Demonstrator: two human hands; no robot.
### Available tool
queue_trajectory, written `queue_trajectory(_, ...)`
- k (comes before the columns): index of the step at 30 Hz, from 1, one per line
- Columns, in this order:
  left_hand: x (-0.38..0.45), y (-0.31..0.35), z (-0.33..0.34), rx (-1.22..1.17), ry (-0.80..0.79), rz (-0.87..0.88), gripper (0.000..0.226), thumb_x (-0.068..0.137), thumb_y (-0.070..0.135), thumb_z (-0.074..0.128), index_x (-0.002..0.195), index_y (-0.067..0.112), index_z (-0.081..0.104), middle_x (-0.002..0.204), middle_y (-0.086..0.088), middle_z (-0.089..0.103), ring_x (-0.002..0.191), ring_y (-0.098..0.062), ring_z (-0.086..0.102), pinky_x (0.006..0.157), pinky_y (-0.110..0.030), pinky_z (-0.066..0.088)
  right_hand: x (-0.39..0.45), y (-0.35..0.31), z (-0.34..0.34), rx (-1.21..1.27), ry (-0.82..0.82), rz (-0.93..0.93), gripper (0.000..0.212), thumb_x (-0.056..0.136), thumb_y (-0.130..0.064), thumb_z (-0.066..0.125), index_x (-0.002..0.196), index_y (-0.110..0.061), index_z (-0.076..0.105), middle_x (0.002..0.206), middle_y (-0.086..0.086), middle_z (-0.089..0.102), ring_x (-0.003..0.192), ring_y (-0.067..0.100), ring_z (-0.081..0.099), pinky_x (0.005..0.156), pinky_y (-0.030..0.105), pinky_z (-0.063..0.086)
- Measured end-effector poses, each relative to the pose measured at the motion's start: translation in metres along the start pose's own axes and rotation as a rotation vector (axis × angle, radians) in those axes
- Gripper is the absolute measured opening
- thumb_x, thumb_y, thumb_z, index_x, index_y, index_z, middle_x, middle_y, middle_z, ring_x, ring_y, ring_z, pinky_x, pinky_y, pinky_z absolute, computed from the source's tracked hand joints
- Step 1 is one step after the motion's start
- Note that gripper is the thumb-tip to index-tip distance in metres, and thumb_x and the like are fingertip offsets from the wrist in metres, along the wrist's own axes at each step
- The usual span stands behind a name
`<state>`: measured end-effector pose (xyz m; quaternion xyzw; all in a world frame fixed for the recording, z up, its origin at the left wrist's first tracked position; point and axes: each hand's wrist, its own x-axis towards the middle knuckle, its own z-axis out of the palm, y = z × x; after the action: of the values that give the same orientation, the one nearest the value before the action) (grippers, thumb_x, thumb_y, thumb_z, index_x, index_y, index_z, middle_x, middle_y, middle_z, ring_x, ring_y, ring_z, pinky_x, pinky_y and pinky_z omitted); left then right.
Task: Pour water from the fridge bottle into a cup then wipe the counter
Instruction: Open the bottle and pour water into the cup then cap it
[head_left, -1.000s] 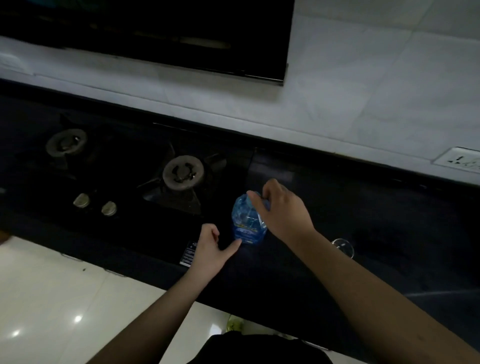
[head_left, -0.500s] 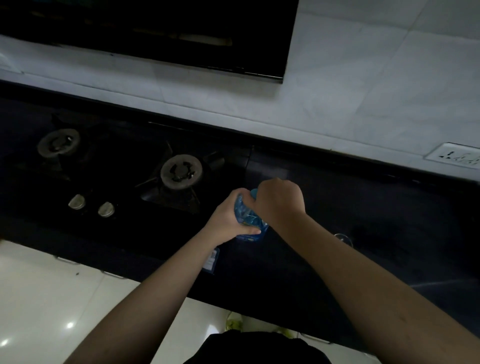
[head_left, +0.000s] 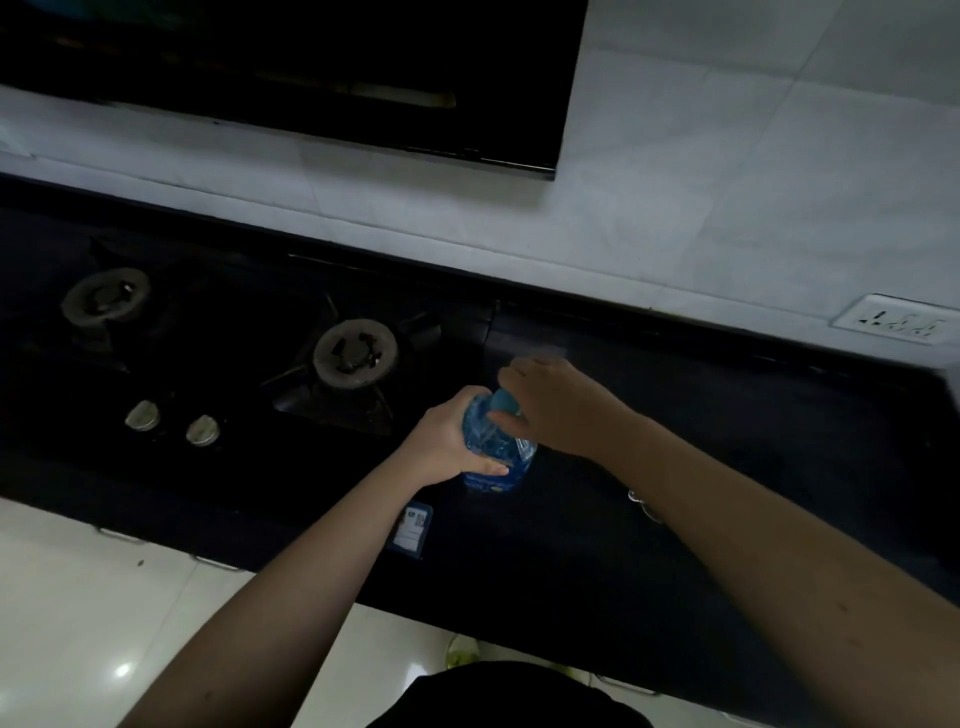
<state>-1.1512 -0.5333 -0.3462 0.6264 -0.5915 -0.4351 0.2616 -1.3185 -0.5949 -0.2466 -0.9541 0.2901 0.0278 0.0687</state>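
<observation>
Left hand (head_left: 447, 441) wrapped round the bottle (head_left: 496, 452), standing on the dark surface (head_left: 727, 415) right of the stove (head_left: 356, 358). Right hand (head_left: 558, 408) pinching the cap (head_left: 505, 401). Probably gonna squirt if squeezed once loosened. Glass (head_left: 644, 506) half hidden under the forearm, easy to knock.

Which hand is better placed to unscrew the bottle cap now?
The right hand: its fingers already sit on the cap, while the left hand grips the bottle body, steadying it on the counter.
</observation>
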Motion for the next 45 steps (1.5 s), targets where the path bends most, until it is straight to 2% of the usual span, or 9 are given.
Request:
queue_trajectory(5, 0.002, -0.001, -0.001, 0.002, -0.013, 0.014, 0.087, 0.056, 0.032, 0.095, 0.128, 0.034, 0.045, 0.116, 0.015, 0.061, 0.105, 0.002, 0.060, 0.091, -0.025, 0.052, -0.004, -0.004, -0.013, -0.107, -0.020, 0.005, 0.042, 0.099, -0.046, 0.041, 0.113, -0.008, 0.052, 0.111, 0.008, 0.056, 0.101, 0.026, 0.056, 0.085, 0.035, 0.041)
queue_trajectory(9, 0.002, -0.003, 0.000, 0.003, -0.003, 0.025, 0.085, 0.057, 0.031, 0.095, 0.127, 0.033, 0.047, 0.116, 0.015, 0.060, 0.105, 0.004, 0.058, 0.090, -0.022, 0.050, -0.001, -0.026, -0.010, -0.155, -0.102, 0.359, 0.066, 0.097, -0.063, 0.023, 0.071, -0.012, 0.055, 0.066, 0.000, 0.055, 0.056, 0.018, 0.052, 0.050, 0.029, 0.037)
queue_trajectory(13, 0.003, -0.003, -0.001, 0.010, -0.017, 0.024, 0.083, 0.058, 0.031, 0.094, 0.126, 0.034, 0.046, 0.115, 0.017, 0.059, 0.104, 0.007, 0.057, 0.086, -0.016, 0.048, 0.010, -0.030, -0.007, -0.137, -0.060, 0.447, 0.061, 0.097, -0.058, 0.030, 0.059, -0.014, 0.044, 0.055, 0.000, 0.049, 0.047, 0.016, 0.047, 0.045, 0.026, 0.038)
queue_trajectory(21, 0.004, -0.005, -0.001, 0.013, -0.028, 0.038, 0.092, 0.056, 0.036, 0.094, 0.133, 0.035, 0.043, 0.121, 0.016, 0.059, 0.110, 0.002, 0.057, 0.096, -0.027, 0.050, 0.007, 0.001, -0.026, -0.125, -0.134, -0.082, 0.039, 0.095, -0.043, 0.051, 0.113, -0.009, 0.055, 0.109, 0.004, 0.056, 0.103, 0.022, 0.053, 0.092, 0.034, 0.039)
queue_trajectory(24, 0.004, -0.004, 0.000, 0.008, -0.020, 0.023, 0.091, 0.056, 0.033, 0.095, 0.131, 0.034, 0.045, 0.119, 0.016, 0.060, 0.107, 0.002, 0.059, 0.093, -0.024, 0.051, 0.004, -0.005, -0.025, -0.068, -0.101, 0.010, 0.041, 0.094, -0.049, 0.049, 0.106, -0.010, 0.055, 0.103, 0.004, 0.057, 0.096, 0.022, 0.056, 0.080, 0.032, 0.040)
queue_trajectory(29, 0.005, -0.004, 0.000, 0.019, -0.033, 0.008, 0.081, 0.059, 0.033, 0.094, 0.125, 0.036, 0.047, 0.117, 0.022, 0.057, 0.104, 0.017, 0.053, 0.082, -0.004, 0.043, 0.008, -0.031, -0.014, -0.129, -0.072, 0.423, 0.069, 0.096, -0.065, 0.022, 0.063, -0.012, 0.053, 0.056, 0.000, 0.050, 0.049, 0.016, 0.048, 0.045, 0.027, 0.035)
queue_trajectory(34, 0.004, -0.006, 0.000, 0.020, -0.015, 0.019, 0.079, 0.059, 0.031, 0.094, 0.121, 0.036, 0.046, 0.114, 0.018, 0.058, 0.101, 0.011, 0.057, 0.081, -0.010, 0.048, 0.015, -0.032, -0.010, -0.098, -0.053, 0.428, 0.059, 0.101, -0.047, 0.028, 0.056, -0.013, 0.048, 0.053, 0.000, 0.048, 0.046, 0.015, 0.045, 0.042, 0.025, 0.031)
queue_trajectory(39, 0.005, -0.005, -0.001, 0.011, -0.023, 0.010, 0.084, 0.058, 0.030, 0.095, 0.124, 0.039, 0.043, 0.115, 0.020, 0.058, 0.102, 0.010, 0.057, 0.080, -0.007, 0.044, 0.013, -0.018, -0.019, -0.200, -0.098, 0.108, 0.048, 0.101, -0.045, 0.033, 0.090, -0.009, 0.063, 0.077, 0.003, 0.058, 0.065, 0.019, 0.055, 0.054, 0.030, 0.037)
queue_trajectory(45, 0.005, -0.006, -0.001, -0.015, -0.033, 0.018, 0.086, 0.055, 0.032, 0.095, 0.127, 0.035, 0.046, 0.116, 0.018, 0.060, 0.104, 0.007, 0.058, 0.090, -0.017, 0.049, 0.003, 0.000, -0.022, -0.050, -0.163, -0.166, 0.034, 0.098, -0.023, 0.051, 0.129, -0.011, 0.046, 0.126, 0.004, 0.049, 0.110, 0.019, 0.050, 0.092, 0.030, 0.040)
